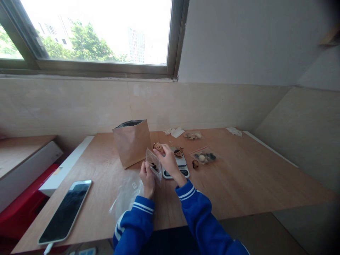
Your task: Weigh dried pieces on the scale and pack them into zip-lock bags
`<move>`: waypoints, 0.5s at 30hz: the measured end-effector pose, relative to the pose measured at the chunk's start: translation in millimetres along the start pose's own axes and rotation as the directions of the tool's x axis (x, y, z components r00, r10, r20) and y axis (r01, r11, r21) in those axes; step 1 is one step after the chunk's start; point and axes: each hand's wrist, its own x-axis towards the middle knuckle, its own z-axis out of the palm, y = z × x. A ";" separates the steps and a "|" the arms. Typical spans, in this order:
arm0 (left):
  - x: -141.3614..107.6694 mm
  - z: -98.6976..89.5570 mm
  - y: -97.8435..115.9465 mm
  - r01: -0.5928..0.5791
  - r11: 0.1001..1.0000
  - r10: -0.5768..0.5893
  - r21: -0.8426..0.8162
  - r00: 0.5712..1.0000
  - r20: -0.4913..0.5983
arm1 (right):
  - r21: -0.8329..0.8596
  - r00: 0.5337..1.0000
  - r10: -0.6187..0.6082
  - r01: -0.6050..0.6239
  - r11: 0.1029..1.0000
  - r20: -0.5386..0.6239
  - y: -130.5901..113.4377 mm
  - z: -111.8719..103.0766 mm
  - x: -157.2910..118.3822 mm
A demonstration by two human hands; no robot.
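A person wearing blue sleeves with white stripes is working at a plywood table [247,170], seen from their own head. No brand can be read anywhere; the display of a small digital kitchen scale [175,162] and a little white label [134,185] on a loose clear plastic sheet [126,200] are too small to read. The left hand [147,179] is curled closed, gripping a clear plastic pouch [154,164] upright, with dark pieces showing inside it. The right hand [168,160] is pinching a crinkled, brown dried piece [158,147] between its thumb and fingers, just above the pouch and over the near side of the scale. Another dried piece [178,152] is lying on the scale's metal plate, and a third [195,164] is resting on the wood just beside the scale. A brown kraft paper bag [132,143] is standing open to the left of the hands, showing a dark inner lining. Two small clear packets of pale and dark pieces [203,156] are lying beyond the scale, and a smartphone [65,211] is lying face up near the table's left edge
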 end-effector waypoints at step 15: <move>0.9 -0.8 2.0 0.050 0.998 -0.053 -0.042 0.997 -0.058 | -0.152 0.988 -0.015 0.038 0.988 0.152 14.0 -1.5 0.3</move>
